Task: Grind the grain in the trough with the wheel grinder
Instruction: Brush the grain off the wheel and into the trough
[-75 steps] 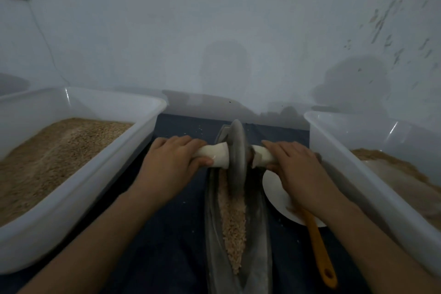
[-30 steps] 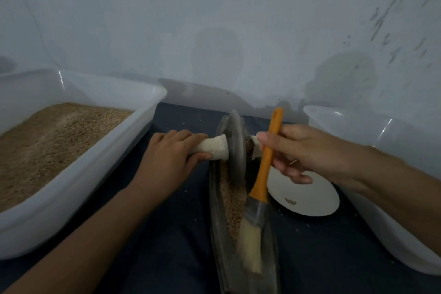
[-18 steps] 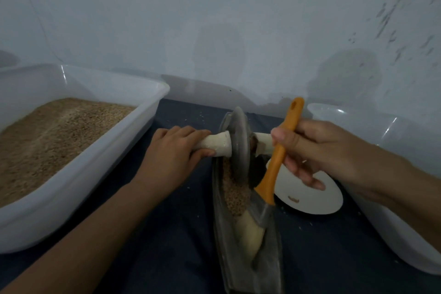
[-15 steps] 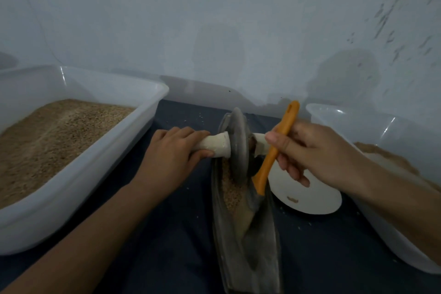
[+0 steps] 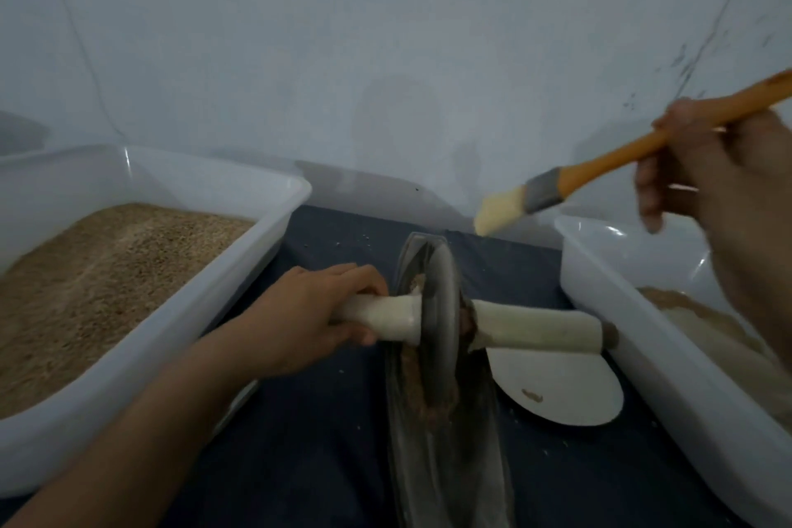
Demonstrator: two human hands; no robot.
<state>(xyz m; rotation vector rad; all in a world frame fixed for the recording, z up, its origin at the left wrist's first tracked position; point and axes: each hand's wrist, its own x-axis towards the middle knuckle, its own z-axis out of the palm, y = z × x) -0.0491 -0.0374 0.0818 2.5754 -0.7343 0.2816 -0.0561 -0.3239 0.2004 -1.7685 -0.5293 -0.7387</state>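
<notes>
A narrow grey trough point(image 5: 493, 463) lies lengthwise on the dark mat, with brown grain point(image 5: 422, 394) piled beside the wheel. The grey wheel grinder point(image 5: 439, 313) stands upright in the trough on a pale wooden axle. My left hand point(image 5: 308, 322) grips the axle's left handle. The right handle point(image 5: 540, 326) sticks out free. My right hand point(image 5: 711, 176) is raised at the upper right and holds an orange-handled brush point(image 5: 557, 189), its bristles pointing down-left in the air above the trough's far end.
A large white tub point(image 5: 240, 283) full of whole grain stands on the left. Another white tub point(image 5: 643, 356) with paler ground material stands on the right. A white round plate point(image 5: 565, 390) lies between trough and right tub. A wall closes the back.
My right hand has lifted the brush out of the trough, up and to the right. The grain now lies gathered by the wheel. My left hand has kept its grip on the handle.
</notes>
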